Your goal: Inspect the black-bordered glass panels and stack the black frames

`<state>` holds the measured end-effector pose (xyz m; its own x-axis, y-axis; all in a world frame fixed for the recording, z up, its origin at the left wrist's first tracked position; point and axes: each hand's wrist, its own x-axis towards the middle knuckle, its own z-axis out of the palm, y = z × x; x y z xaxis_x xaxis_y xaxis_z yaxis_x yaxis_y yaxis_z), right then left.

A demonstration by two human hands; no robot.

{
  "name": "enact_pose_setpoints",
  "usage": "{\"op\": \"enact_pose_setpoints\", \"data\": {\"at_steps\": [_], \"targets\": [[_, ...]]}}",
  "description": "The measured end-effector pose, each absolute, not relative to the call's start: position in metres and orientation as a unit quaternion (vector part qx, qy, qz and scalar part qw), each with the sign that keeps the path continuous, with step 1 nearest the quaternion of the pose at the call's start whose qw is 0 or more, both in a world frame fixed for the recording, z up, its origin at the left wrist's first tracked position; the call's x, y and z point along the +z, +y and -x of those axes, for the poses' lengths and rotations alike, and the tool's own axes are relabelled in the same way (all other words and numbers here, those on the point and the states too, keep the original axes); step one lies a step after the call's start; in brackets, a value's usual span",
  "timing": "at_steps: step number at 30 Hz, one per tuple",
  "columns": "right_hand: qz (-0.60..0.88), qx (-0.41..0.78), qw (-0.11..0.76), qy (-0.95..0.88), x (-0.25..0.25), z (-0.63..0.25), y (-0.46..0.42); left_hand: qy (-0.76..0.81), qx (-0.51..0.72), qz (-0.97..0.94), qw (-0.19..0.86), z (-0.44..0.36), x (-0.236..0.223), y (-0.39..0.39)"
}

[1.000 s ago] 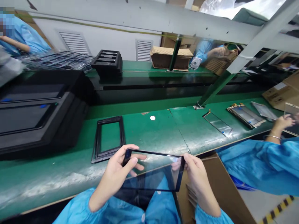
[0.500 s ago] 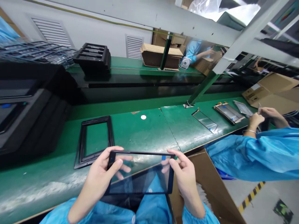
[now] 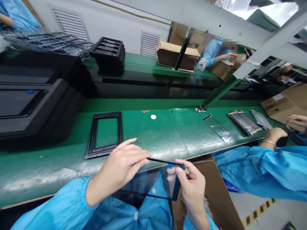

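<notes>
A clear touch panel in a black frame (image 3: 155,182) is held above my lap, with a blue tab and a green tab near its upper right corner. My right hand (image 3: 192,182) grips its right end, thumb in front and fingers showing through the glass behind. My left hand (image 3: 124,164) pinches the panel's upper edge near the middle, and its forearm and hand cover the panel's left end. On the bench just beyond my left hand lies a small stack of empty black frames (image 3: 120,127).
Black foam trays (image 3: 69,95) with panels are stacked at left. A loose glass panel (image 3: 217,128) and a stack of panels (image 3: 243,121) lie on the green bench (image 3: 148,137) at right. A co-worker's sleeve (image 3: 251,169) is close by. An open carton (image 3: 216,191) stands below the edge.
My left hand has moved from the panel's left end to its upper edge, closer to the middle. My right hand keeps its grip. The view has shifted slightly left.
</notes>
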<state>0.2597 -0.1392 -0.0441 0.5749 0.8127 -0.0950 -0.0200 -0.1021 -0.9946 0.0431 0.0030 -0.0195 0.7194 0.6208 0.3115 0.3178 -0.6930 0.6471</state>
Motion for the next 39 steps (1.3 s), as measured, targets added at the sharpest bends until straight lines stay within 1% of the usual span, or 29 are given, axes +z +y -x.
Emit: {"op": "enact_pose_setpoints", "data": {"at_steps": [3,5,8,10,12,14,16,18,21,28,30,32,34,35,37,39], "targets": [[0.644,0.360,0.596,-0.317,-0.044,-0.256,-0.137,0.267,0.237,-0.887,0.294,-0.047,-0.018,-0.004],[0.618,0.388,0.584,-0.356,-0.045,-0.252,-0.133,0.255,0.193,-0.885,0.338,-0.053,-0.015,-0.010],[0.567,0.451,0.567,-0.391,-0.046,-0.251,-0.125,0.267,0.160,-0.836,0.452,-0.062,-0.016,-0.015],[0.553,0.483,0.575,-0.360,-0.048,-0.256,-0.121,0.313,0.175,-0.756,0.548,-0.062,-0.020,-0.017],[0.557,0.490,0.590,-0.320,-0.053,-0.262,-0.119,0.357,0.195,-0.651,0.641,-0.059,-0.027,-0.019],[0.564,0.481,0.605,-0.291,-0.059,-0.267,-0.118,0.383,0.215,-0.563,0.700,-0.055,-0.034,-0.023],[0.566,0.471,0.620,-0.271,-0.064,-0.268,-0.118,0.390,0.235,-0.514,0.727,-0.052,-0.039,-0.027],[0.570,0.460,0.625,-0.271,-0.065,-0.266,-0.117,0.392,0.254,-0.489,0.736,-0.052,-0.040,-0.031],[0.590,0.434,0.608,-0.306,-0.058,-0.262,-0.115,0.401,0.259,-0.477,0.738,-0.054,-0.038,-0.035],[0.607,0.386,0.596,-0.356,-0.043,-0.262,-0.116,0.410,0.248,-0.506,0.717,-0.046,-0.043,-0.034],[0.605,0.382,0.585,-0.382,-0.042,-0.259,-0.116,0.407,0.249,-0.563,0.675,-0.042,-0.040,-0.030],[0.597,0.384,0.551,-0.439,-0.042,-0.252,-0.113,0.387,0.228,-0.653,0.609,-0.041,-0.034,-0.026],[0.577,0.396,0.519,-0.491,-0.043,-0.245,-0.109,0.349,0.164,-0.733,0.561,-0.042,-0.028,-0.024],[0.569,0.402,0.517,-0.497,-0.044,-0.244,-0.107,0.333,0.129,-0.752,0.554,-0.043,-0.026,-0.024],[0.576,0.383,0.551,-0.467,-0.047,-0.249,-0.107,0.332,0.099,-0.740,0.576,-0.044,-0.025,-0.024],[0.614,0.314,0.591,-0.418,-0.052,-0.264,-0.111,0.373,0.132,-0.670,0.628,-0.041,-0.027,-0.023]]}}
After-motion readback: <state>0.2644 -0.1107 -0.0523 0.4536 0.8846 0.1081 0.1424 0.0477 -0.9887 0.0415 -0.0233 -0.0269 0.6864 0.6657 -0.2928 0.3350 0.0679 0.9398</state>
